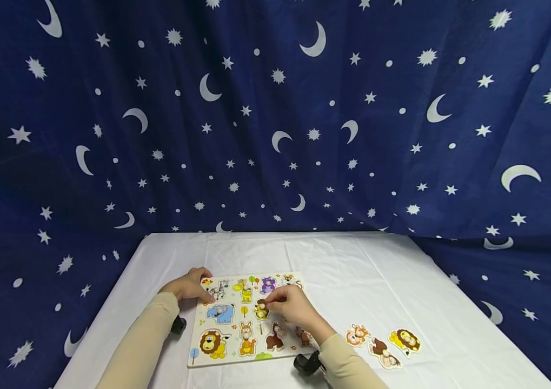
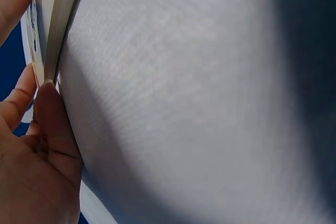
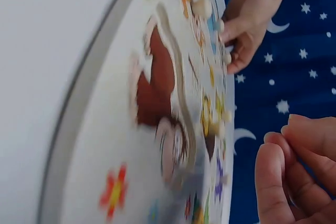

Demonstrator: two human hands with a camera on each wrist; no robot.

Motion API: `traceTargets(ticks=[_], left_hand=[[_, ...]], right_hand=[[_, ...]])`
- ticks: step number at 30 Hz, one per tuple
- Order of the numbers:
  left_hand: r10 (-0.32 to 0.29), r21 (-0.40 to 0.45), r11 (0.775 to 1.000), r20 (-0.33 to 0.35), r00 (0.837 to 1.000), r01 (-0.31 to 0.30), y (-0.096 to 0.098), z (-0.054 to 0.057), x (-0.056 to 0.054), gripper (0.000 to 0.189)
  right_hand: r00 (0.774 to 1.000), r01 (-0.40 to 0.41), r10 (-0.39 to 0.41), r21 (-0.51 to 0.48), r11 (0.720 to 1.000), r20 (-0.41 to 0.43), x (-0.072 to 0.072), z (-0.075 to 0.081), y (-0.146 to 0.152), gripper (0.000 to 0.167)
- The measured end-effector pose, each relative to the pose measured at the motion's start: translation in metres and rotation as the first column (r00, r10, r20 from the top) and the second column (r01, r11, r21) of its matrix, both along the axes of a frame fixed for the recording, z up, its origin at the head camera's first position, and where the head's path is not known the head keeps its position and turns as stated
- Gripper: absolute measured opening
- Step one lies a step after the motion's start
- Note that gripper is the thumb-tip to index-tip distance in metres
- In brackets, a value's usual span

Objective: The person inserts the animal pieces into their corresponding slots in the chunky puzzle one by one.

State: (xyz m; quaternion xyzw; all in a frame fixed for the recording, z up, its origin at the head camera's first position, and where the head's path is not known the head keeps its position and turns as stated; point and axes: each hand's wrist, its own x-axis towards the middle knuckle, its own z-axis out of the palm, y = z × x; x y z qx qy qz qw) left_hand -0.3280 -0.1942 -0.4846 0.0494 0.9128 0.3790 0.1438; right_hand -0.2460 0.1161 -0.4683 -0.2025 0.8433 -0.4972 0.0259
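Observation:
A white animal puzzle board [image 1: 231, 362] lies on the table. My left hand [image 1: 190, 284] holds its far left corner, thumb beside the zebra piece [image 1: 218, 290]. The left wrist view shows those fingers [image 2: 51, 111] against the board's edge. Over the middle of the board is my right hand [image 1: 296, 309], fingertips close by the knob of the hedgehog piece [image 1: 261, 310]. From the right wrist, its thumb and fingers [image 3: 270, 174] appear loosely bent, with nothing between them and apart from the knobs. The monkey picture [image 3: 156, 85] shows in a recess without a knob.
Right of the board lie three loose pieces: a tiger [image 1: 357, 335], a monkey [image 1: 385, 354] and a lion [image 1: 405, 341]. Knobbed elephant [image 1: 220, 313], kangaroo [image 1: 247, 340] and giraffe [image 1: 243, 292] pieces sit in the board. A dark blue star-patterned curtain [image 1: 275, 189] hangs behind the white-covered table [image 1: 353, 259].

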Motion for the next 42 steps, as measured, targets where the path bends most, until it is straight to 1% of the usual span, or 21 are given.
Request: traceTargets(ticks=[2,7,11,13,19,23,26,30,35,38,42], left_hand=[[-0.004,0.005,1.0,-0.008,1.0,0.004,0.0,0.001,-0.001,0.068],[-0.019,0.008,1.0,-0.028,0.999,0.019,0.0,0.004,-0.002,0.068],[-0.018,0.012,1.0,-0.024,1.0,0.018,0.002,0.004,-0.002,0.069],[-0.015,0.011,1.0,-0.02,1.0,0.015,0.003,0.004,-0.002,0.07],[-0.007,-0.004,1.0,0.001,1.0,0.007,0.003,0.006,-0.001,0.07],[-0.002,-0.002,1.0,-0.003,1.0,0.002,0.002,0.007,-0.001,0.07],[-0.004,-0.002,1.0,-0.008,1.0,0.004,0.0,0.007,-0.001,0.068],[-0.008,0.0,1.0,-0.008,1.0,0.008,0.0,0.006,0.0,0.068],[-0.003,-0.008,1.0,0.005,1.0,0.003,0.0,0.004,0.0,0.07],[0.002,-0.01,1.0,0.012,1.0,-0.001,0.0,0.004,0.001,0.071],[-0.004,-0.022,1.0,0.007,1.0,0.004,0.0,0.003,0.002,0.07]], right_hand=[[1.0,0.021,-0.021,0.014,1.0,-0.009,0.0,0.001,0.009,0.011],[0.998,0.056,-0.056,0.021,0.998,0.011,0.003,0.002,0.036,0.013],[0.996,0.079,-0.08,0.015,0.997,0.03,0.009,0.001,0.061,0.015],[0.993,0.104,-0.105,0.015,0.994,0.054,0.014,0.0,0.073,0.016],[0.97,0.203,-0.203,0.012,0.979,0.134,0.029,0.001,0.101,0.02],[0.955,0.257,-0.256,0.017,0.966,0.15,0.034,0.001,0.112,0.022],[0.943,0.293,-0.297,0.05,0.955,0.149,0.036,-0.001,0.118,0.022],[0.915,0.363,-0.37,0.076,0.929,0.16,0.04,-0.005,0.126,0.021],[0.881,0.442,-0.452,0.097,0.892,0.139,0.046,-0.006,0.138,0.018],[0.854,0.494,-0.504,0.104,0.863,0.131,0.05,-0.007,0.147,0.018],[0.829,0.533,-0.54,0.086,0.842,0.147,0.054,-0.008,0.163,0.023]])
